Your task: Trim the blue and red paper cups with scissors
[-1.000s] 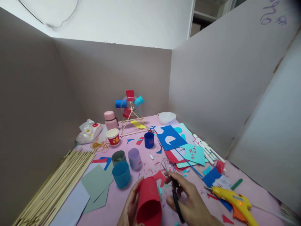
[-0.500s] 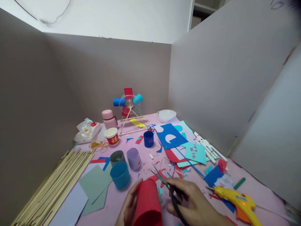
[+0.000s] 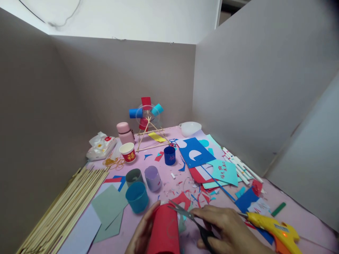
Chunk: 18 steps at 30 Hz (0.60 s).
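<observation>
My left hand [image 3: 143,229] is closed around the left side of a red paper tube [image 3: 164,231], which stands near the bottom edge with a faint circle drawn on its side. In my right hand [image 3: 225,225] is a pair of scissors [image 3: 189,216] with black handles. Their slightly parted blades lie across the tube's far rim, the tips over its top edge. Just beyond the tube stand a teal paper cylinder [image 3: 137,198], a grey-green one [image 3: 134,177] and a lilac one [image 3: 153,179]. Red paper scraps [image 3: 182,201] lie beyond the blades.
A yellow glue gun [image 3: 272,227] with a lit orange light lies at right. Wooden sticks [image 3: 63,208] line the left side. Farther back are a stick-framed wheel [image 3: 148,118], a pink flask [image 3: 125,133], a paper cup [image 3: 128,152], blue paper [image 3: 196,153] and markers [image 3: 242,165].
The scissors have swung left, so their blades now cross the tube's far rim instead of pointing past it. The tube has tilted a little. The view has shifted slightly.
</observation>
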Motion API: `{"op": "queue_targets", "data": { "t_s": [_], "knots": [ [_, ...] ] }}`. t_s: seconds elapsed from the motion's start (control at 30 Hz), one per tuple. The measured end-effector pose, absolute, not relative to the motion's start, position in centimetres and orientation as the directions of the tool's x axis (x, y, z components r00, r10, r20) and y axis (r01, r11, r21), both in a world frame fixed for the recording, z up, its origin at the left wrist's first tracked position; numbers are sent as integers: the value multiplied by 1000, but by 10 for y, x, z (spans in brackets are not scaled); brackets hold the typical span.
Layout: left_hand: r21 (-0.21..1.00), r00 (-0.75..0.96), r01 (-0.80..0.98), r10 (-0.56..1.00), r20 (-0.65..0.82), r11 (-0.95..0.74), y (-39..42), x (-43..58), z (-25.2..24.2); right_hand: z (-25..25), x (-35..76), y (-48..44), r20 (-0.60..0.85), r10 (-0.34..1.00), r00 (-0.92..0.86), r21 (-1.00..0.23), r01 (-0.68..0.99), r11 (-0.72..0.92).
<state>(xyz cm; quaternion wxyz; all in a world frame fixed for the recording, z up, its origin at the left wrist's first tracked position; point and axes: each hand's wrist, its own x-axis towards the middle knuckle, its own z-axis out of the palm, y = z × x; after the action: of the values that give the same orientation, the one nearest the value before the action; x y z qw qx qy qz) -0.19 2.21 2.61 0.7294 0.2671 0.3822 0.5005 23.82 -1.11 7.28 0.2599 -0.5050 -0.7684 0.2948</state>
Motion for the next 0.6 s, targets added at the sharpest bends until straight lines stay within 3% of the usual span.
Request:
{"op": "queue_targets", "data": {
  "t_s": [0.3, 0.6],
  "knots": [
    [726, 191, -547, 907, -376, 416, 19, 1, 24, 73, 236, -11, 82, 930, -358, -731, 613, 300],
    [815, 132, -490, 951, -280, 308, 19, -1, 24, 71, 238, -11, 97, 928, -360, -704, 634, 320]
  ]
}}
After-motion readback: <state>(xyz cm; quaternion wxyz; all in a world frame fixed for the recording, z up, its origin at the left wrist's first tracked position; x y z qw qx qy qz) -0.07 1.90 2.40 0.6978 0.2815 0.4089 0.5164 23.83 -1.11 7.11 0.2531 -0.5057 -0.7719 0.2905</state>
